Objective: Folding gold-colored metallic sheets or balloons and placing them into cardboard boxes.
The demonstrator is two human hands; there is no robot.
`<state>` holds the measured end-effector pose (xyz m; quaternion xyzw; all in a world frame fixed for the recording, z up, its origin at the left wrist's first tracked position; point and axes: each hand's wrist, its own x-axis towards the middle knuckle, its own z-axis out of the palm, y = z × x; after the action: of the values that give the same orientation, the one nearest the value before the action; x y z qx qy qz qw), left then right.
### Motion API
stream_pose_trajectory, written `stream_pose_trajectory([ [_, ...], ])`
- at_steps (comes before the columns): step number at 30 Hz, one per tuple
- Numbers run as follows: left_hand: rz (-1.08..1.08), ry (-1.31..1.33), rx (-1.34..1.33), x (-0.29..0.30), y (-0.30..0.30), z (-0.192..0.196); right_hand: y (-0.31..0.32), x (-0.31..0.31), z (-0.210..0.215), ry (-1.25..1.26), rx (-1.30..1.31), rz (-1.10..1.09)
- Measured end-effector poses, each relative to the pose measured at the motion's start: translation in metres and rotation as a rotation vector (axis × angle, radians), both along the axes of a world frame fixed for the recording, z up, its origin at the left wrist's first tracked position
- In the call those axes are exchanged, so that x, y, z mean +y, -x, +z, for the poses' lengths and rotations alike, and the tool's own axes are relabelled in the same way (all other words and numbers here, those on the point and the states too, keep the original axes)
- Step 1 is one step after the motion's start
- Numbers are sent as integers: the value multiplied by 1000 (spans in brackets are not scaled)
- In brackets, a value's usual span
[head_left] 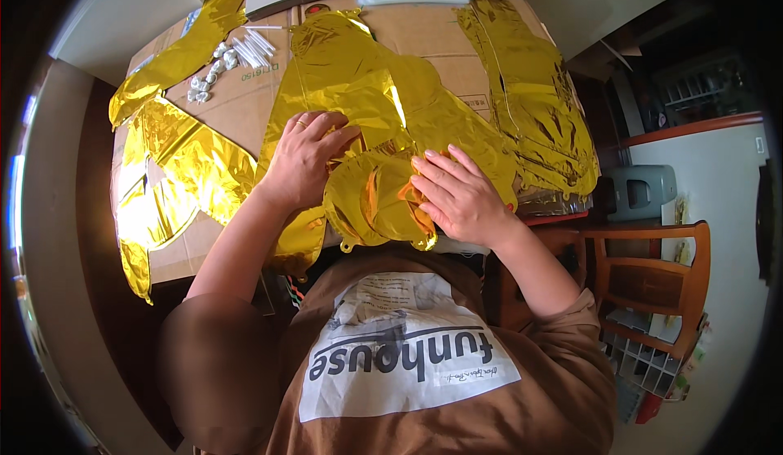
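At near edge of cardboard, rests right hand with fingers slightly apart on gold foil; has left hand curled over foil, can't say if clamped; best press lightly, avoid sharp creases.

On my remote view I count two hands, a left grip and a right grip, and one ring on the left grip. Of gold foil shapes I find at least three: one left foil to the left of the left grip, one middle foil beyond both, one right foil beyond the right grip. They overlap, so the exact number I cannot tell. Beyond the left grip, towards its left, are more than five white sticks and more than six small white pieces. Right of the right grip stands one chair.
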<state>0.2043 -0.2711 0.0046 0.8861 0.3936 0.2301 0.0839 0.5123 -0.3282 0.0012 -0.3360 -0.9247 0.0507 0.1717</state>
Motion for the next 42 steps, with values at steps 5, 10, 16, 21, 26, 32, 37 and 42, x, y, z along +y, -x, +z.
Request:
stream_pose_trajectory([
  [5,-9,4,45,3,3,5,2,3,4,-39,-38,61],
  [10,-4,-18,40,2,1,4,0,6,4,60,-8,68],
  [16,-1,-33,56,2,1,4,2,6,-1,122,120,11],
  [21,-23,18,-51,5,-2,14,4,3,-5,52,89,16],
  [26,-72,-48,-282,13,-6,27,4,4,-2,35,76,25],
  [32,-342,-128,-87,2,-61,8,3,5,-4,52,58,26],
  [37,-340,-36,-152,6,-62,-13,-6,6,-1,62,74,51],
  [42,-342,14,-167,1,-62,-14,-29,-15,0,2,96,131],
])
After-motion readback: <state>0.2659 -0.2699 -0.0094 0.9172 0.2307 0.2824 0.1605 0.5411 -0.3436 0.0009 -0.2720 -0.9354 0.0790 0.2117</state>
